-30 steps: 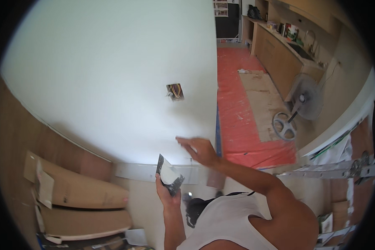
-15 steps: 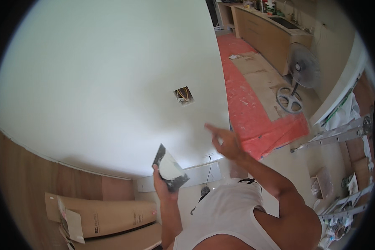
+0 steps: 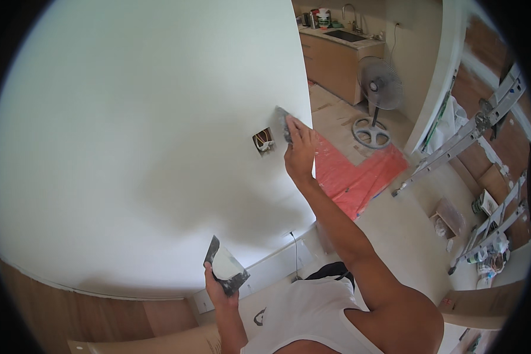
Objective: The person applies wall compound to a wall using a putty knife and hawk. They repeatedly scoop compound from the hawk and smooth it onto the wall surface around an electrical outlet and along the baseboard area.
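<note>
In my left hand [image 3: 222, 298] is a dark flat filling knife [image 3: 235, 285] carrying a mound of white putty [image 3: 225, 265], held low and a little away from the wall. My right hand [image 3: 301, 152] reaches up, its fingers wrapped round a putty knife [image 3: 284, 122]. That blade lies at the white wall [image 3: 130, 130], close to the wall's right edge. Just left of it is a square cut-out [image 3: 263, 141] with loose wires inside. The handles of both tools are mostly hidden by my fingers.
A red floor sheet [image 3: 357, 177] lies beyond the wall's edge. Past it stand a pedestal fan [image 3: 380, 85] and a kitchen counter [image 3: 333, 65]. An aluminium ladder [image 3: 466, 135] leans at the right. Cardboard [image 3: 153, 345] lies at lower left. A black cord [image 3: 295, 256] hangs from the wall's foot.
My right hand has risen along the wall, and a putty knife now shows in it beside the cut-out. The view has turned right; my left hand still holds the putty-loaded knife.
</note>
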The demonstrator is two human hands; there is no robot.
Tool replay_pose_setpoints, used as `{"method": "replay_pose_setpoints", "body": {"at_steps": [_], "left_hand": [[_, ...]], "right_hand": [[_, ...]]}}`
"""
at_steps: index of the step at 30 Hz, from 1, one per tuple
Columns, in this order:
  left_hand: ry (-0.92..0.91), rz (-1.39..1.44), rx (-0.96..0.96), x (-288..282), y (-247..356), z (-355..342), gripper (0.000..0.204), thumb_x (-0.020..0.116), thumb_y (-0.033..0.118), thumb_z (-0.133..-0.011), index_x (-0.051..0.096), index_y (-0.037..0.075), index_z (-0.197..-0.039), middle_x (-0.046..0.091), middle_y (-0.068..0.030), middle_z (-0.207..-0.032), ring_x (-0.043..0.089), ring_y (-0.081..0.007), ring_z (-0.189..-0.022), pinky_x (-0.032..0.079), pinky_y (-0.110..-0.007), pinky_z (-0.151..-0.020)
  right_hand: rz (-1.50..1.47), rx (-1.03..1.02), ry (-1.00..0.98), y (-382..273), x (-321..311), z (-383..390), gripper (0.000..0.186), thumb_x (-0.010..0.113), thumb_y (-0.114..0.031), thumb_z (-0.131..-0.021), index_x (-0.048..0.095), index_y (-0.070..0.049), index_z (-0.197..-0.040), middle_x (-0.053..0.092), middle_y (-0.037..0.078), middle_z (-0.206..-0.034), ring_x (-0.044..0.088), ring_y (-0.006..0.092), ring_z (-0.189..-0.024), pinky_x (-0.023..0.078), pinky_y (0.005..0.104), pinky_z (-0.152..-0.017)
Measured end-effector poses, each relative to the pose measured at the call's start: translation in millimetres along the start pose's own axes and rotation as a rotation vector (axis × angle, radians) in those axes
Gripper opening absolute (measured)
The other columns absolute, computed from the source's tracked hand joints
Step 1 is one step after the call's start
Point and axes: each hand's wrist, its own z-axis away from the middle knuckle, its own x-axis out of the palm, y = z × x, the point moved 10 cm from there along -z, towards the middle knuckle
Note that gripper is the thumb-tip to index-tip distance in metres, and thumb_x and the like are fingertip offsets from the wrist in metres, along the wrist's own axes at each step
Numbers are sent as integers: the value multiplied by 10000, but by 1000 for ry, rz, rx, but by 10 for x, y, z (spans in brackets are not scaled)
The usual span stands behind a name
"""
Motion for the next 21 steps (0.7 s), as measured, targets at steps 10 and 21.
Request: {"method": "replay_pose_setpoints", "body": {"at_steps": [10,21], "left_hand": [[-183,66,-98,-41,116,-121,333,495,354,-991,580,88,-1173,658,-60,-1085,644,-233,-974,531,-409,-843],[-361,40,-211,671,-43,-169,342,473,337,-1007,577,74,-1200,658,-47,-1106,637,-209,-997,517,-371,-869]], "right_hand": [[-229,59,-7,-257,-772,241,449,526,90,-852,602,-78,-1262,626,113,-1223,580,292,-1093,455,378,-944],[-291,-189,-676,-1557,-620,1440,683,533,150,-682,601,-146,-1295,599,71,-1325,627,251,-1143,544,344,-918]]}}
